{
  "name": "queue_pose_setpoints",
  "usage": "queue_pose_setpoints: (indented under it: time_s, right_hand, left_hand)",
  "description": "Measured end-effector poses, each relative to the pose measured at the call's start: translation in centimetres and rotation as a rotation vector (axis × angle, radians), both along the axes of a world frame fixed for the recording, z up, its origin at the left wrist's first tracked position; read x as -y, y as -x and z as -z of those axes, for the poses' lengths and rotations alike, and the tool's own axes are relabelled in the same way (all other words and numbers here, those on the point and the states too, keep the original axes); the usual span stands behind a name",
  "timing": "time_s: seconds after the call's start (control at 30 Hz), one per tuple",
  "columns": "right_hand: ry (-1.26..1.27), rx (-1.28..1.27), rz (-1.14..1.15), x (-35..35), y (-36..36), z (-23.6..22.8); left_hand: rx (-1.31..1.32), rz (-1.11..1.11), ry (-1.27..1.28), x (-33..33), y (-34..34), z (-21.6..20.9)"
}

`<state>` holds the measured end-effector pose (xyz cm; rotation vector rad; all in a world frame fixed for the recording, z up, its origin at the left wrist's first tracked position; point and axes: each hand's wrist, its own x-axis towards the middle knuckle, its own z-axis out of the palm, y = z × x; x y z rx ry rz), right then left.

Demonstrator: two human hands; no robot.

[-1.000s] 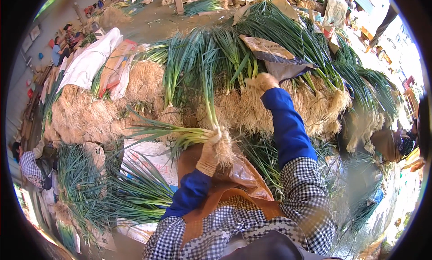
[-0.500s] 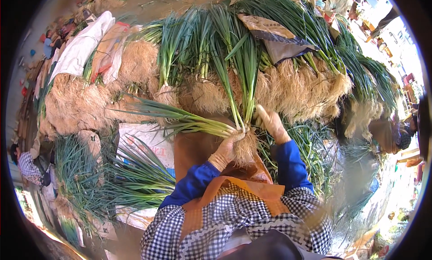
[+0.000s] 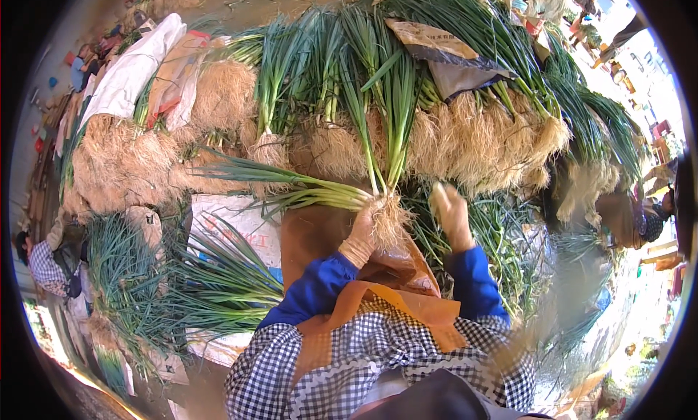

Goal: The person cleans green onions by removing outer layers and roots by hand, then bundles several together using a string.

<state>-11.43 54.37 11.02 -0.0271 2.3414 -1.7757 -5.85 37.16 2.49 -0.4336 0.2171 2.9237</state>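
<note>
My left hand (image 3: 363,231) is closed around the white lower stems of a bunch of green onions (image 3: 390,158), just under my chest. The bunch's tan, hairy roots (image 3: 391,224) hang beside that hand. Some of its stalks reach straight ahead while others splay out to the left. To the right of the roots, my right hand (image 3: 452,215) is raised and apart from the bunch. Its fingers are smeared, so whether they hold anything cannot be made out. Brown-orange sheeting (image 3: 313,238) lies below the bunch.
A long row of green onions with thick roots (image 3: 472,140) lies across the far side, partly under sacks (image 3: 451,56). Loose green leaves (image 3: 502,253) are heaped at right. More green onions (image 3: 225,289) lie on a white sack (image 3: 240,224) at left. A person (image 3: 47,264) is at far left.
My right hand has moved right, away from the bunch's roots, and a little nearer to me. My left hand has shifted slightly left with the green onions still held.
</note>
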Motion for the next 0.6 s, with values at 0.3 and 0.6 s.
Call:
queue_pose_setpoints:
  time_s: [0.3, 0.6]
  right_hand:
    - [0.405, -0.117, 0.179, 10.7, 10.3, 7.1]
    - [-0.749, -0.314, -0.792, -0.8, -3.3, 6.8]
  left_hand:
    - [0.002, -0.127, 0.330, -1.3, -0.5, -0.6]
    - [-0.046, -0.207, 0.027, 1.7, 0.6, 0.1]
